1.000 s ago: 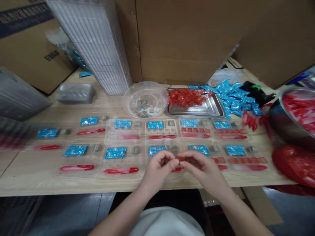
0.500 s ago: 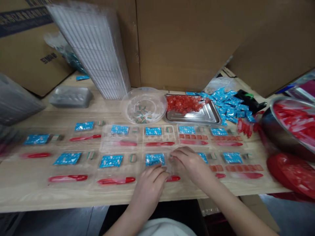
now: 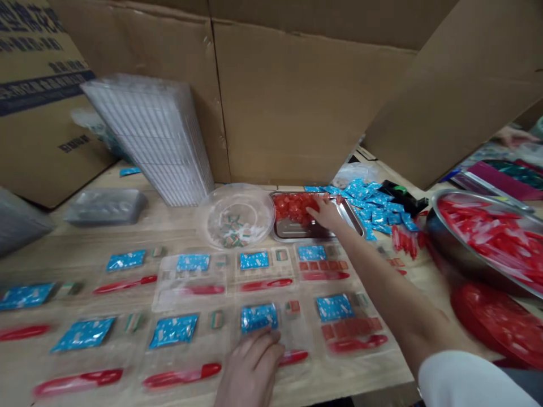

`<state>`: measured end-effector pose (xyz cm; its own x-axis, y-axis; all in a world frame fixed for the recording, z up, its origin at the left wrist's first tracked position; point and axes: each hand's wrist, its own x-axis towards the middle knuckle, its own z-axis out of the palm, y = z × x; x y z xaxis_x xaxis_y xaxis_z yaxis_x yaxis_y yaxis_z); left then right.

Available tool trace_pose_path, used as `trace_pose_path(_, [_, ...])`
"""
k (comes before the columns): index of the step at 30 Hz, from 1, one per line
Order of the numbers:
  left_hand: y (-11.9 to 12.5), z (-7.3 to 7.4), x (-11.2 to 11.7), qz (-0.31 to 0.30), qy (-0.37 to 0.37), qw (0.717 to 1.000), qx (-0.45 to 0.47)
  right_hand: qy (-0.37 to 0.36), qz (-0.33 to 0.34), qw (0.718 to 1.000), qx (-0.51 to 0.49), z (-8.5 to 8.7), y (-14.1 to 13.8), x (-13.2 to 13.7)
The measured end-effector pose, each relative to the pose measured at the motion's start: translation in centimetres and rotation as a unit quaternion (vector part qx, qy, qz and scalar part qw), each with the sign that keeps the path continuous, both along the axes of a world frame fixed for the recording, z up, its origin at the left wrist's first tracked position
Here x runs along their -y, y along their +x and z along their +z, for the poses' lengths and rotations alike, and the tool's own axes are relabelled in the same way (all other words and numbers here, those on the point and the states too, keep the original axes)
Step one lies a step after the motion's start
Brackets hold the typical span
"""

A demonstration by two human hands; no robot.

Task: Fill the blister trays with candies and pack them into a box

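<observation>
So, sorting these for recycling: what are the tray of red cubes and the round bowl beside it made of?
The tray looks like stainless steel, grey with a bright sheen. The round bowl looks like clear, glossy plastic, its contents showing through, though glass is possible.

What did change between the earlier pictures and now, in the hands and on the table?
The hands were together above the plastic trays; now they are apart. The right hand has stretched forward to the red cubes in the steel tray. The left hand has come down on a clear plastic tray, below a blue sachet. The clear bowl and the steel bowl stayed in place.
</observation>
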<state>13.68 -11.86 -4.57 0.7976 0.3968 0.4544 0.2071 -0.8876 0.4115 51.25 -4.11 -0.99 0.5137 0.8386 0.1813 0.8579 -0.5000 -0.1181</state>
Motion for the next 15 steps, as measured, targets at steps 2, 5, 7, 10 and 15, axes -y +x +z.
trace_pose_path(2, [-0.1, -0.9, -0.1, -0.004, 0.020, 1.000, -0.001, -0.008, 0.005, 1.000, -0.009, -1.2, -1.2, 1.1])
trace_pose_path(5, [-0.5, -1.7, -0.3, -0.017, 0.042, 0.999, -0.008, -0.029, 0.053, 0.997, -0.037, -1.6, -2.0, 3.9])
trace_pose_path(7, [-0.6, -1.7, -0.4, -0.026, 0.046, 0.998, -0.017, -0.038, 0.074, 0.995, -0.055, -0.7, -0.8, 4.8])
trace_pose_path(10, [-0.7, -1.5, -0.6, -0.029, 0.049, 0.998, -0.025, -0.029, 0.031, 0.997, -0.057, 1.0, 2.9, 3.8])
trace_pose_path(15, [-0.3, -1.9, -0.4, -0.012, 0.056, 0.998, -0.009, -0.024, -0.030, 0.998, -0.048, 0.3, 5.9, 1.0])
